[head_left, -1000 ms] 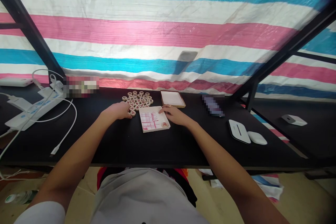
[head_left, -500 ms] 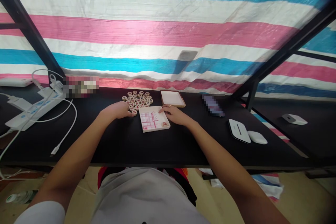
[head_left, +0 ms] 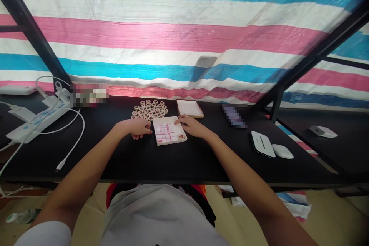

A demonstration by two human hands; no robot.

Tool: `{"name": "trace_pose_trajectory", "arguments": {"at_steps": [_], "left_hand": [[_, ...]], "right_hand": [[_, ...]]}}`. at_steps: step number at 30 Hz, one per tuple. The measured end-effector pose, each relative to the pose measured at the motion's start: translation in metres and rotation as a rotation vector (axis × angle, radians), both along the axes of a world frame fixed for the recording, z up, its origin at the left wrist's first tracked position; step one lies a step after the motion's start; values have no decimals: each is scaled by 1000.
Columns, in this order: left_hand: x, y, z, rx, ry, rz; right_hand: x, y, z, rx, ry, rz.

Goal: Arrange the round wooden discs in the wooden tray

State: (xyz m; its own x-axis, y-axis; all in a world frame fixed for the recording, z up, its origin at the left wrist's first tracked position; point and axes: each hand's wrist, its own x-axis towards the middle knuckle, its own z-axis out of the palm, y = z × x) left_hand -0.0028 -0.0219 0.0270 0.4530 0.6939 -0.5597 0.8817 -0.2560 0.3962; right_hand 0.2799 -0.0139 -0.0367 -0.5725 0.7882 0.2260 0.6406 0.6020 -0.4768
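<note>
A small box tray [head_left: 168, 132] with a red-lined paper board inside lies on the black table [head_left: 161, 161]. One round game piece [head_left: 181, 136] sits in its near right corner. My right hand [head_left: 190, 125] rests on the tray's right edge, fingers curled against it. My left hand [head_left: 138, 127] is just left of the tray, fingers curled in and closed; what they hold is hidden. A pile of round wooden pieces [head_left: 150, 109] with red and dark characters lies just beyond my left hand.
An empty box lid [head_left: 189, 108] lies behind the tray. White power strips and cables [head_left: 37, 117] fill the left of the table. Two white devices [head_left: 271, 146] lie at the right, another [head_left: 323, 131] on the neighbouring table. A striped tarp hangs behind.
My left hand has drawn back from the pile of pieces and moved right toward the tray, fingers curled shut. My right hand has stayed on the tray.
</note>
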Motion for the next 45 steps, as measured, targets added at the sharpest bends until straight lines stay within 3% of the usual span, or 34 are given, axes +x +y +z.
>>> {"name": "trace_pose_trajectory", "arguments": {"at_steps": [11, 15, 18, 21, 25, 30, 39, 45], "left_hand": [[-3, 1, 4, 48, -4, -39], [-4, 0, 12, 165, -28, -107], [5, -5, 15, 372, -75, -153], [21, -13, 8, 573, -144, -230], [42, -24, -11, 628, -276, -455], [53, -26, -29, 683, -356, -587], [60, -20, -43, 790, -381, -617], [64, -24, -41, 804, -411, -640]], "right_hand": [[0, -1, 1, 1, -9, -11], [-1, -2, 3, -16, -19, -17], [-1, -2, 3, -21, -19, -19], [-1, -1, 2, -8, -15, -11], [0, -1, 1, 19, -11, 0], [0, 0, 0, 26, -15, -1], [0, 1, -1, 18, -17, -5], [0, 0, -1, 22, -15, -5]]}}
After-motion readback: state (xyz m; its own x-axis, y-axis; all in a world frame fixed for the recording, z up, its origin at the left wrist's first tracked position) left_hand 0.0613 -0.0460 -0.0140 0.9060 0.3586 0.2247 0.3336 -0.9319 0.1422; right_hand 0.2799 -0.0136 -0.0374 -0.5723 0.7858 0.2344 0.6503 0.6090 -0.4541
